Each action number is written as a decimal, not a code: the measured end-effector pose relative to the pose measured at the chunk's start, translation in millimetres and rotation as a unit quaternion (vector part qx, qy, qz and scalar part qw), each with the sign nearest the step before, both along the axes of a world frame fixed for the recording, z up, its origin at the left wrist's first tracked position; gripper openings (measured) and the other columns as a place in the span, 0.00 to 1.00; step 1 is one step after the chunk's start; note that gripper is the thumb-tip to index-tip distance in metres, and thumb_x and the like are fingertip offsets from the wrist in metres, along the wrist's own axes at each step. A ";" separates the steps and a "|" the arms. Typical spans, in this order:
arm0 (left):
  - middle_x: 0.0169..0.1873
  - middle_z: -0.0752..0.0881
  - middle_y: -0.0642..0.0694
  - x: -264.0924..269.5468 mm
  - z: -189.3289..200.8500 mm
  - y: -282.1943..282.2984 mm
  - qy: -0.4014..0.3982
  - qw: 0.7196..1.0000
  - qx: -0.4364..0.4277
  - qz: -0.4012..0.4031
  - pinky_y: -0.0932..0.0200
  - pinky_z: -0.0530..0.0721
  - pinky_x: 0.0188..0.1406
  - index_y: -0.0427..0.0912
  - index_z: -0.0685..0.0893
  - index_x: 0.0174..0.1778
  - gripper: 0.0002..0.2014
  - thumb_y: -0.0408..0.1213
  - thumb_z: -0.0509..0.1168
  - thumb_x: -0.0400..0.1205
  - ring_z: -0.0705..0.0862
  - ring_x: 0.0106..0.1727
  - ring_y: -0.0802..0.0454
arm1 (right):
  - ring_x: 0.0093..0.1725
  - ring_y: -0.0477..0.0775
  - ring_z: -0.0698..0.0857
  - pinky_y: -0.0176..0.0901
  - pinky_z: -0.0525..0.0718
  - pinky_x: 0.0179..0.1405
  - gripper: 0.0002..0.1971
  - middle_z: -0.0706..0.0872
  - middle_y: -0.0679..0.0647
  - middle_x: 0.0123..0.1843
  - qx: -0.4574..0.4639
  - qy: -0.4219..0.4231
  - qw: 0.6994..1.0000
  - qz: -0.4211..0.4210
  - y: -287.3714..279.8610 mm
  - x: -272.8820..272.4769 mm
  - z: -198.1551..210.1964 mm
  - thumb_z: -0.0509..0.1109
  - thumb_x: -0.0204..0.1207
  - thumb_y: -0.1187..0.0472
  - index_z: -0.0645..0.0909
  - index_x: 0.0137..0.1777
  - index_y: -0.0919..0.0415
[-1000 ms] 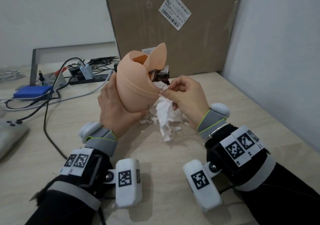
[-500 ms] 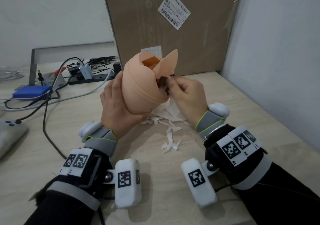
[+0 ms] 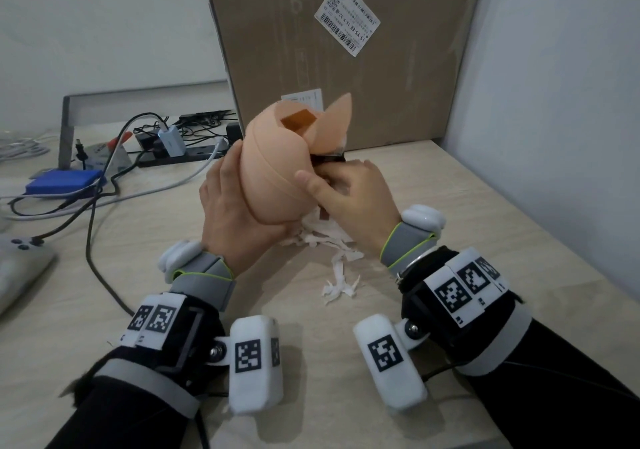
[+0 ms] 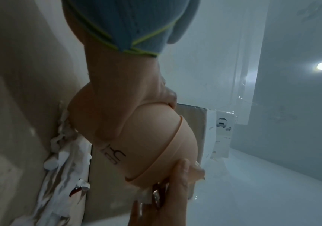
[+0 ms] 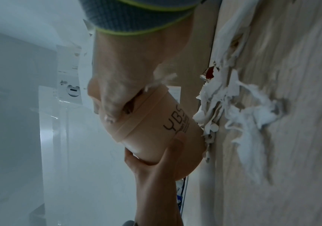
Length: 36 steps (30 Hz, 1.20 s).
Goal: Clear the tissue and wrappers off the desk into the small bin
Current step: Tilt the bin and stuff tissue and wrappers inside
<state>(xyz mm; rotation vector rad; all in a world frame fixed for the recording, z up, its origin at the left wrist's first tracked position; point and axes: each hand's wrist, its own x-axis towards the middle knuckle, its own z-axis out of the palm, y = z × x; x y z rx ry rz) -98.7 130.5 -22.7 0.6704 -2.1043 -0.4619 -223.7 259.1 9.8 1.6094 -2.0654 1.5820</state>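
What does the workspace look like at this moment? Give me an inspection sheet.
Surface: light wood desk.
Job's things: peach bin tilted off the desk, lid flap open; torn tissue and a dark wrapper at its mouth.
Clutter: blue box, power strip.
Grippers: left hand grips the bin; right hand pushes scraps in.
Cables: black cable across the desk.
Surroundings: cardboard box, white walls.

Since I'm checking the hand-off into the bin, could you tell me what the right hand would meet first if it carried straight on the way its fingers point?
Most likely the bin itself: the right hand has its fingertips at the opening under the tilted swing lid, so it would enter there, though depth is unclear.
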 end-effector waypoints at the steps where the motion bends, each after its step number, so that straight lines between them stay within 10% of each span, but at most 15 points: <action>1: 0.74 0.66 0.41 -0.1 0.1 -0.9 0.006 1.000 0.012 0.009 0.41 0.69 0.72 0.49 0.57 0.83 0.63 0.45 0.87 0.54 0.65 0.73 0.42 | 0.43 0.51 0.85 0.60 0.77 0.58 0.21 0.89 0.49 0.35 -0.030 0.017 0.999 -0.020 -1.2 -2.5 -1.6 0.64 0.72 0.37 0.87 0.37 0.54; 6: 0.74 0.68 0.42 -0.5 -1.0 -5.9 0.027 0.999 0.036 0.023 0.39 0.69 0.74 0.48 0.57 0.83 0.63 0.47 0.87 0.54 0.67 0.74 0.42 | 0.47 0.47 0.78 0.25 0.72 0.47 0.12 0.81 0.53 0.47 -0.078 -0.032 0.996 -0.041 -4.3 -9.3 -5.5 0.72 0.73 0.51 0.88 0.44 0.61; 10: 0.73 0.68 0.42 -0.6 0.5 -5.6 0.013 1.000 0.015 0.007 0.38 0.70 0.72 0.48 0.58 0.82 0.62 0.44 0.87 0.54 0.67 0.73 0.41 | 0.39 0.54 0.81 0.42 0.76 0.38 0.08 0.83 0.61 0.40 -0.118 -0.064 0.987 -0.085 -3.7 -11.1 -2.9 0.73 0.72 0.60 0.87 0.41 0.66; 19: 0.75 0.65 0.40 -0.5 -0.5 1.6 -0.004 1.000 -0.016 -0.021 0.46 0.67 0.72 0.46 0.57 0.83 0.62 0.42 0.87 0.55 0.64 0.74 0.42 | 0.32 0.43 0.82 0.40 0.80 0.34 0.02 0.86 0.48 0.29 -0.146 -0.143 0.978 -0.049 1.6 -2.5 -1.3 0.74 0.69 0.64 0.87 0.36 0.58; 23: 0.75 0.66 0.40 -0.1 -0.8 1.2 0.000 1.000 -0.015 -0.021 0.52 0.65 0.70 0.46 0.57 0.83 0.63 0.42 0.87 0.54 0.65 0.74 0.42 | 0.26 0.50 0.68 0.49 0.66 0.27 0.24 0.68 0.54 0.21 -0.097 -0.119 0.988 0.006 3.1 10.3 0.2 0.61 0.77 0.51 0.70 0.22 0.62; 26: 0.75 0.66 0.40 -0.5 -3.3 0.1 -0.005 0.999 -0.041 -0.033 0.48 0.67 0.70 0.49 0.56 0.81 0.62 0.44 0.87 0.54 0.65 0.73 0.41 | 0.47 0.52 0.83 0.51 0.80 0.51 0.26 0.86 0.60 0.37 -0.020 -0.146 0.987 0.066 6.1 11.4 0.1 0.53 0.79 0.45 0.84 0.36 0.64; 28: 0.75 0.66 0.40 -0.9 -3.8 -0.3 -0.005 0.998 -0.047 -0.037 0.49 0.67 0.69 0.52 0.56 0.79 0.61 0.44 0.87 0.54 0.65 0.73 0.41 | 0.69 0.58 0.76 0.54 0.70 0.73 0.19 0.85 0.60 0.60 0.005 -0.136 0.985 0.105 6.8 11.8 0.9 0.54 0.82 0.46 0.84 0.44 0.53; 31: 0.75 0.66 0.40 -1.0 -3.0 0.6 -0.001 0.998 -0.050 -0.042 0.49 0.67 0.68 0.55 0.56 0.78 0.60 0.46 0.86 0.54 0.66 0.72 0.40 | 0.77 0.63 0.66 0.60 0.57 0.80 0.21 0.77 0.65 0.72 0.052 -0.111 0.986 0.113 6.3 9.4 1.0 0.54 0.85 0.49 0.79 0.65 0.62; 34: 0.75 0.66 0.41 -1.2 -2.7 0.3 -0.008 0.998 -0.049 -0.031 0.45 0.69 0.70 0.50 0.56 0.80 0.61 0.45 0.87 0.54 0.66 0.73 0.40 | 0.74 0.51 0.70 0.46 0.64 0.77 0.21 0.79 0.56 0.69 0.010 -0.097 0.990 0.105 6.5 7.1 -0.7 0.52 0.84 0.50 0.77 0.69 0.60; 36: 0.75 0.66 0.41 -1.3 -3.0 -0.3 -0.009 0.999 -0.031 -0.024 0.43 0.70 0.71 0.48 0.57 0.81 0.62 0.46 0.87 0.54 0.65 0.73 0.41 | 0.54 0.31 0.81 0.24 0.74 0.56 0.12 0.85 0.44 0.49 -0.058 -0.117 0.989 0.069 6.1 8.5 1.8 0.56 0.83 0.52 0.82 0.50 0.50</action>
